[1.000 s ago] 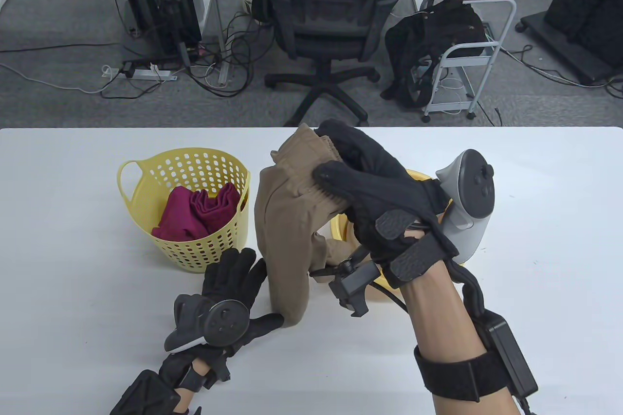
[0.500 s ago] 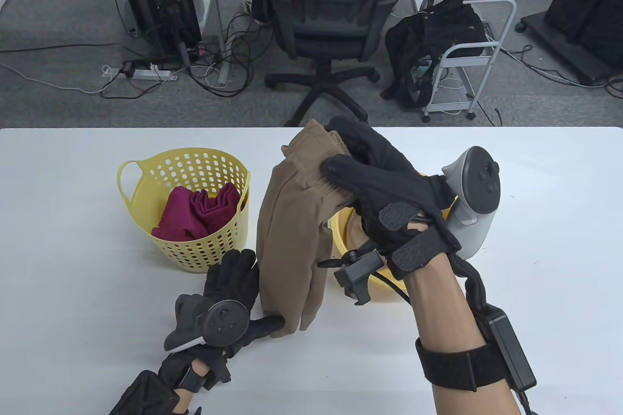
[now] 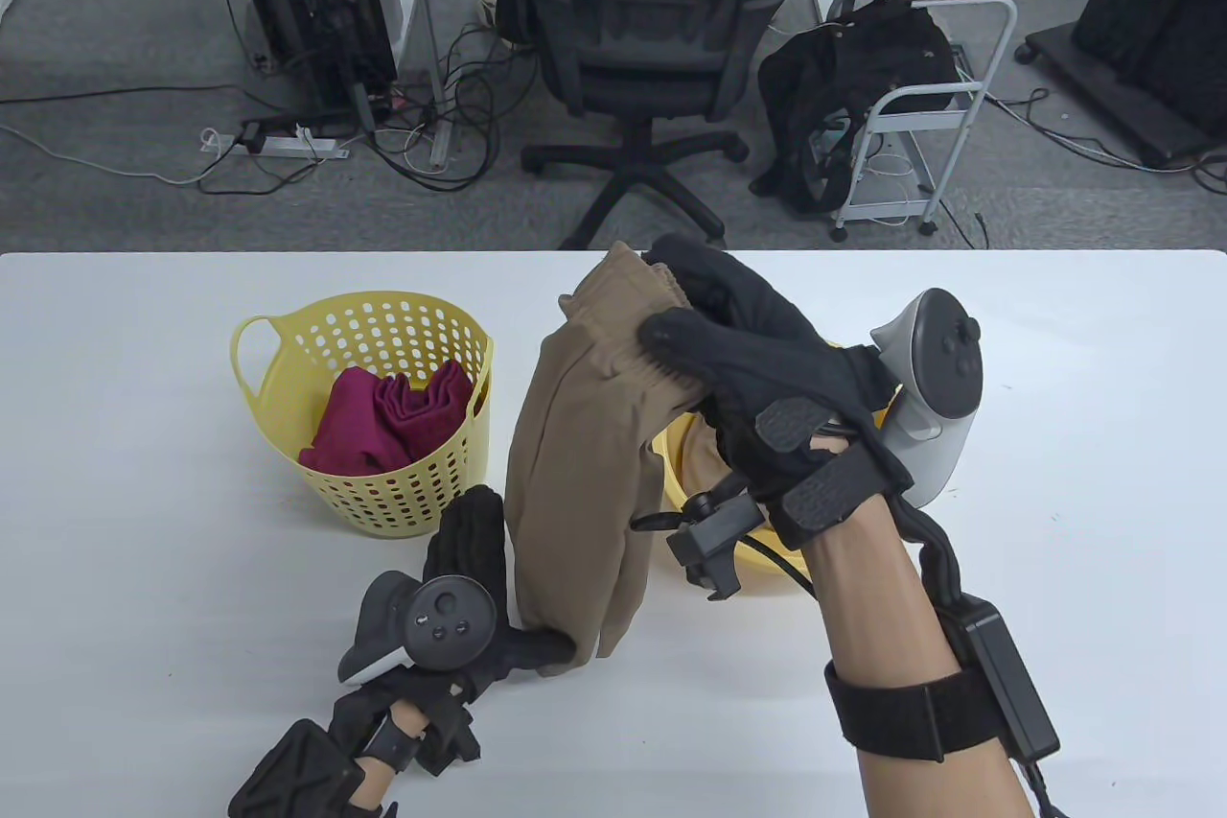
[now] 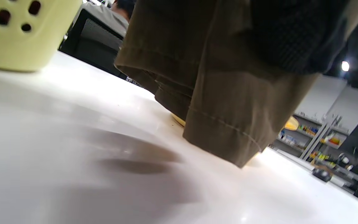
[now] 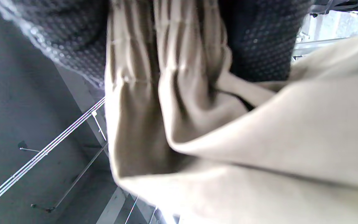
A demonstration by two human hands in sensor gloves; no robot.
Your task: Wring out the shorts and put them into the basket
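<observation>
Tan shorts (image 3: 575, 463) hang upright above the table. My right hand (image 3: 709, 338) grips their bunched waistband at the top; the ribbed waistband (image 5: 166, 62) fills the right wrist view. My left hand (image 3: 498, 588) wraps round the lower leg hems, fingers behind the cloth and thumb across the front near the hem. In the left wrist view the hems (image 4: 222, 124) hang just above the table. The yellow perforated basket (image 3: 278, 329) stands to the left of the shorts with a maroon garment (image 3: 383, 420) inside.
A yellow basin (image 3: 676, 463) sits behind and right of the shorts, mostly hidden by my right hand. The white table (image 3: 1054, 434) extends to the right. An office chair (image 3: 652, 22) and a cart (image 3: 920, 99) stand beyond the far edge.
My left hand has turned and closed round the bottom of the shorts, its thumb sliding across the hem. My right hand shifted slightly right, holding the waistband.
</observation>
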